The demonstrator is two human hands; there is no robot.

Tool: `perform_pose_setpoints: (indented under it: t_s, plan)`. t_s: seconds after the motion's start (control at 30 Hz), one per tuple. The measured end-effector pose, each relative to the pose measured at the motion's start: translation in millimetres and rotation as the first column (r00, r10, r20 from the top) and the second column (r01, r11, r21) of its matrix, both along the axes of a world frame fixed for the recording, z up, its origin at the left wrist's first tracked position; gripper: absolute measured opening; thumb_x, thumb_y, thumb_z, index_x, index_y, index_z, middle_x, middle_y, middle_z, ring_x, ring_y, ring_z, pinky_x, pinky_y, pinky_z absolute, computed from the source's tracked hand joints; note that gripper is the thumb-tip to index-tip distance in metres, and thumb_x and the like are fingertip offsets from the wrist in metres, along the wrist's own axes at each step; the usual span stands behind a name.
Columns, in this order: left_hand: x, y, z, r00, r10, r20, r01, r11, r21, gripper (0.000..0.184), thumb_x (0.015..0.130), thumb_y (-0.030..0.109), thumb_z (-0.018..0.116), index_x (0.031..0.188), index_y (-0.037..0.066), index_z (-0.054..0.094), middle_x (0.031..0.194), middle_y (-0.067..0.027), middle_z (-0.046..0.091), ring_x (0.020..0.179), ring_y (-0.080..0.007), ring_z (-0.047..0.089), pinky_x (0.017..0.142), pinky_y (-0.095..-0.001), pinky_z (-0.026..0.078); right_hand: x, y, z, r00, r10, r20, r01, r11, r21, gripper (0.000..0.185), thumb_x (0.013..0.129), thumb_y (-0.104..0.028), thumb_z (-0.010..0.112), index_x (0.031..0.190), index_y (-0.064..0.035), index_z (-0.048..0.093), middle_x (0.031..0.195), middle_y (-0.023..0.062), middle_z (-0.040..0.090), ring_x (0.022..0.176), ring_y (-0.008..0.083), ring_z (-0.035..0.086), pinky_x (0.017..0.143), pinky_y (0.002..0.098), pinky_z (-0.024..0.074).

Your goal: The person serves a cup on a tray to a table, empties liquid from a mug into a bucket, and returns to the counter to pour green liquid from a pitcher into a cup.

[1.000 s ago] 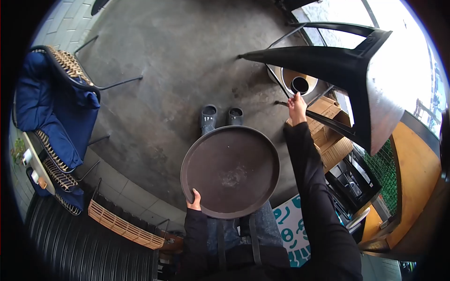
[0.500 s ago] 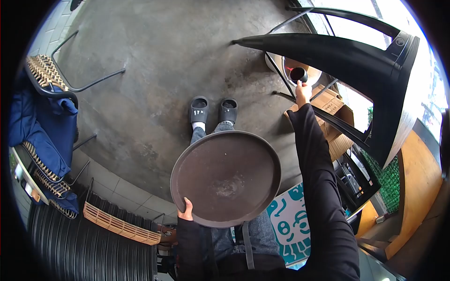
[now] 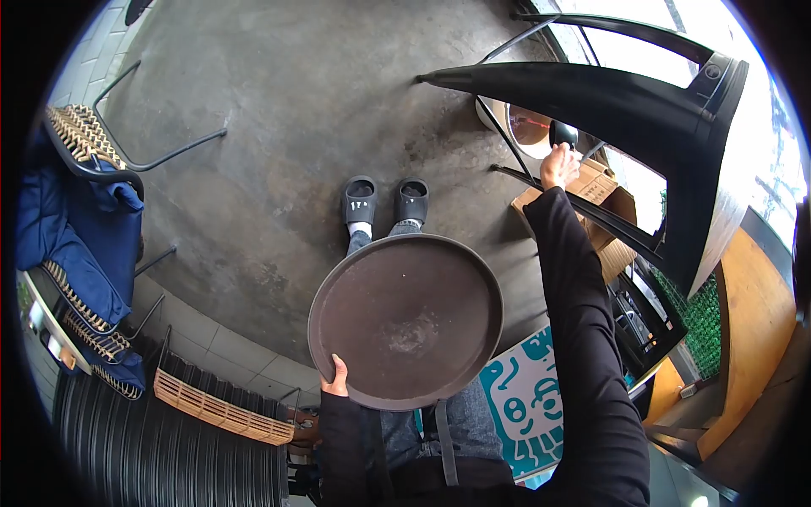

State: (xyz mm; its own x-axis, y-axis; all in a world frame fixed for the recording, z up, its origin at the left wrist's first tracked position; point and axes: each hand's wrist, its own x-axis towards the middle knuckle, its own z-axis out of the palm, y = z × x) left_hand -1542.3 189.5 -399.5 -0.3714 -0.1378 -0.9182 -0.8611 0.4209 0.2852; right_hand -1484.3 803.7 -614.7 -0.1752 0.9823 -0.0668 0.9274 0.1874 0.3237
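My left hand (image 3: 336, 377) grips the near left rim of a round dark brown tray (image 3: 410, 296), thumb on top and the other fingers out of sight beneath. The tray's upper face carries nothing but a pale scuffed patch. With the arm stretched far out, my right hand (image 3: 558, 166) is closed on a small black cup (image 3: 563, 133). The cup is tilted on its side above the right part of a white bucket (image 3: 491, 113). Brownish contents and a thin red streak show inside the bucket.
A black table-like frame (image 3: 583, 84) with slanting legs stands over the bucket. Beside it is an open cardboard box (image 3: 621, 207). Left are a woven chair (image 3: 80, 135) and blue cloth (image 3: 93, 228). Several black slatted panels (image 3: 177, 431) fill the lower left.
My right hand has turned and shifted slightly right. The cup has gone from showing its open mouth to lying tipped over the bucket. My left hand and the tray stay nearly still.
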Motion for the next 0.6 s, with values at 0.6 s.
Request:
perform_pose_setpoints:
  t_s: [0.6]
  plan:
    - [-101.6,75.3,45.6,0.942,-0.290,-0.168,0.306,0.949,0.078,0.088,0.084,0.060,0.067,0.135,-0.008,0.046,0.134,-0.0190,0.055,0.119,-0.0288,0.056,0.100,-0.0352,0.046,37.5,-182.7,339.7,-0.219,-0.846,-0.487,-0.462,0.529,-0.712,0.029,0.103,-0.034,0.047,0.098,-0.0066,0.055,0.079,0.0042,0.059,0.061,0.0146,0.060,0.048,0.0265,0.0430]
